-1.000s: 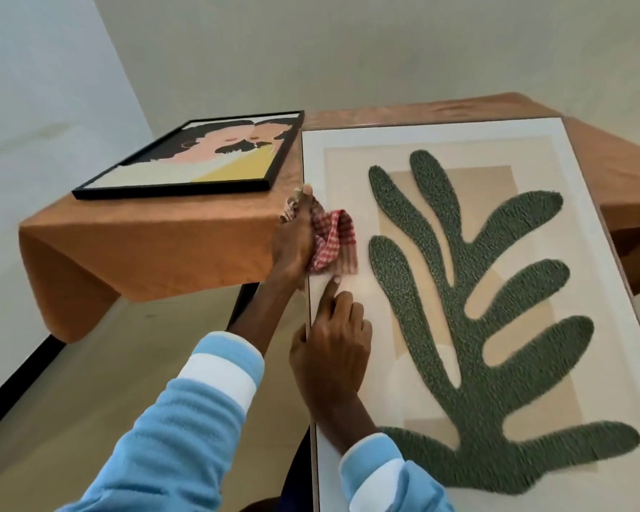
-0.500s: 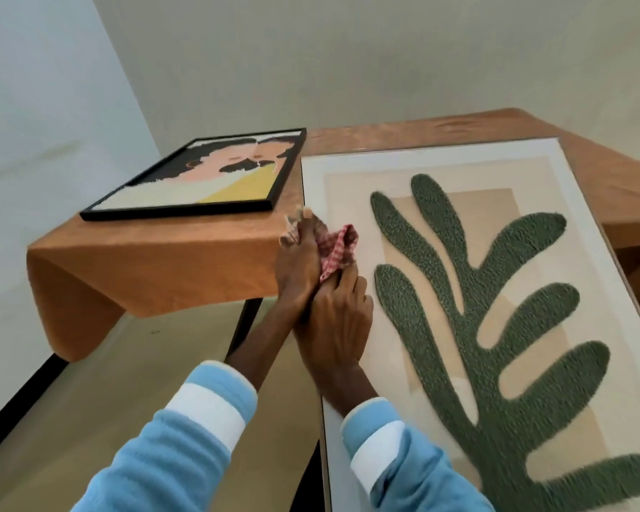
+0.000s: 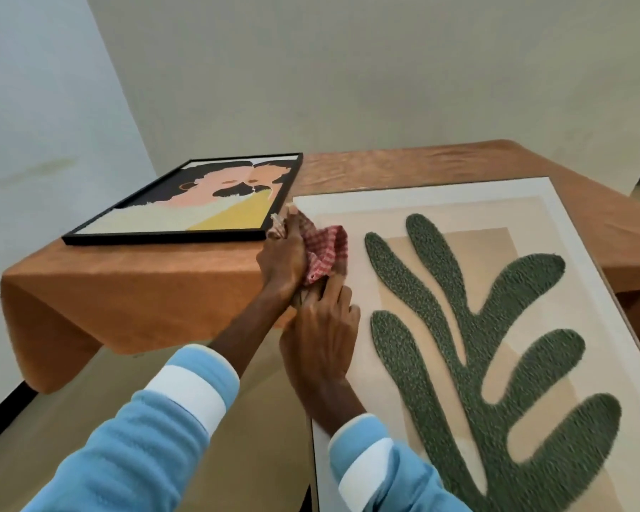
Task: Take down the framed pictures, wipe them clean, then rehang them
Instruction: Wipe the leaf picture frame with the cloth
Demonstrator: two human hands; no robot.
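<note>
We are mid-wipe: our left hand (image 3: 285,264) grips the checked cloth (image 3: 327,249) at the left edge of the leaf picture (image 3: 459,290) on the worktop (image 3: 385,168); our right hand (image 3: 322,345) lies flat on it. Next, we judge, the cloth sweeps rightward

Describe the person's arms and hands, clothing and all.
Both arms are in light blue long sleeves: the left sleeve and the right sleeve each carry one broad white band just above a blue cuff. The left hand and right hand are bare: no gloves, rings or watch show.
</note>
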